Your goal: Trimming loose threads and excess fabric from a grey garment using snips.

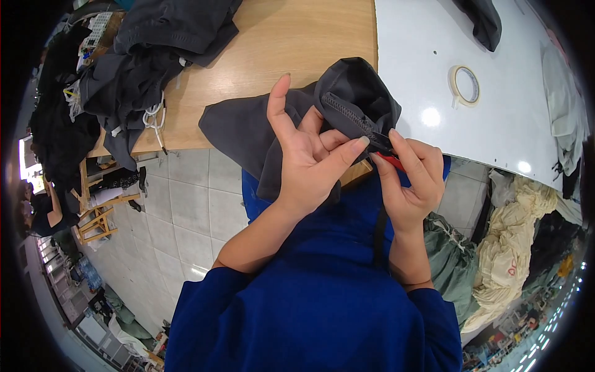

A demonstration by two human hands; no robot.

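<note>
A dark grey garment (248,121) lies at the table's near edge and hangs partly over my lap. Its tube-like end stands up open, with a stitched seam (347,111) along the rim. My left hand (310,149) grips this rim between thumb and curled fingers, one finger raised away from the cloth. My right hand (412,177) pinches a small red and black tool (390,161) whose shape is mostly hidden by the fingers. The tool's dark tip is at the seam, close to my left thumb.
More dark grey garments (167,31) are piled on the wooden table (297,37) at the left, with white cords (155,118). A tape roll (465,85) lies on the white tabletop (415,80). Cream cloth bundles (505,260) stand at the right. Another person (49,208) is at the far left.
</note>
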